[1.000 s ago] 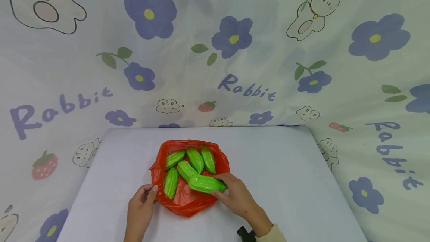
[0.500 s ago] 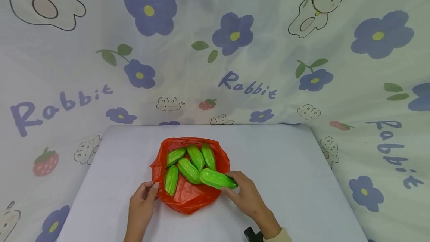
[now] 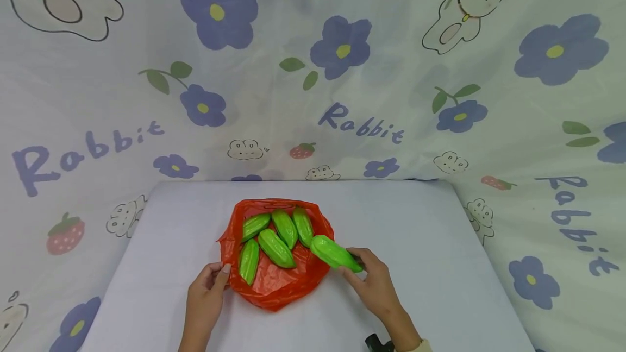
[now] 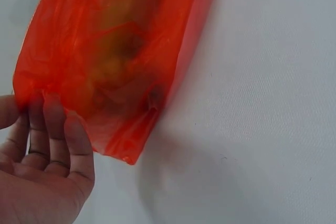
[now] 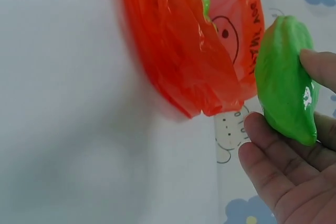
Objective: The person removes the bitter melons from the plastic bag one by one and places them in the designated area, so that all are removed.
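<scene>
An open red plastic bag (image 3: 276, 301) sits on the white table, with several green ridged gourds (image 3: 276, 249) lying inside. My left hand (image 3: 204, 296) pinches the bag's left rim between thumb and fingers. In the left wrist view those fingers (image 4: 79, 135) lie against the thin red film (image 4: 121, 103). My right hand (image 3: 375, 286) holds one more green gourd (image 3: 333, 252) by its pointed end, over the bag's right rim. The right wrist view shows this glossy gourd (image 5: 283, 77) between thumb and fingers, beside the bag (image 5: 184, 61).
The white table (image 3: 406, 221) extends to both sides of the bag. A cloth printed with rabbits and flowers (image 3: 274, 91) hangs behind and around it. Something black (image 3: 377, 343) shows beside my right wrist.
My right hand has carried the gourd rightward, from over the bag's middle to its right rim, tilting it. My left hand keeps its grip on the bag.
</scene>
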### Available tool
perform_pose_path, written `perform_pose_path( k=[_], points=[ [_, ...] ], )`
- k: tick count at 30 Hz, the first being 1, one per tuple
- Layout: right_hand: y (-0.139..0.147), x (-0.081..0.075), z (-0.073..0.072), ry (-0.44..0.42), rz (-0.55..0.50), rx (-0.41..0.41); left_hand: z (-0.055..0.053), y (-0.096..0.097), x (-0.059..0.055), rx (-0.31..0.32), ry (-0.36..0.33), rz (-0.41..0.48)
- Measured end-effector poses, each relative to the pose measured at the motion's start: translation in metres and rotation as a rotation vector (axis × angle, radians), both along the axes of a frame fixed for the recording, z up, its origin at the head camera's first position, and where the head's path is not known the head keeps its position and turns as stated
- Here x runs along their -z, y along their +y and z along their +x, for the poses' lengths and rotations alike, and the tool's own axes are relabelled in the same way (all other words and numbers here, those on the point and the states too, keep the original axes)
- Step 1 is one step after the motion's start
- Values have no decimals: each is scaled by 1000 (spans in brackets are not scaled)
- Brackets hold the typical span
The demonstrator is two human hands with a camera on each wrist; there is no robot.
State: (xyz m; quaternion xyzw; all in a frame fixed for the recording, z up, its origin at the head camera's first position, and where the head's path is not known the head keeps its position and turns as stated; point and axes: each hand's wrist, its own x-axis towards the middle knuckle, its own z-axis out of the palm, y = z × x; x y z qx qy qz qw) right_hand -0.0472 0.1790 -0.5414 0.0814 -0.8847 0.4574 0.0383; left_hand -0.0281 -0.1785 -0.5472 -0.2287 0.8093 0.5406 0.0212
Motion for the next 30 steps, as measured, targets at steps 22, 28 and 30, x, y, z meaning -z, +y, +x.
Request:
perform_pose_path(
  k=[22,28,30],
  points=[
    [24,15,-4,-45,-28,246,0,0,0,7,-15,-5],
    [31,20,-6,-57,-17,306,0,0,1,13,-18,1],
    [32,22,-7,-67,-19,319,0,0,2,15,-17,7]
  ],
)
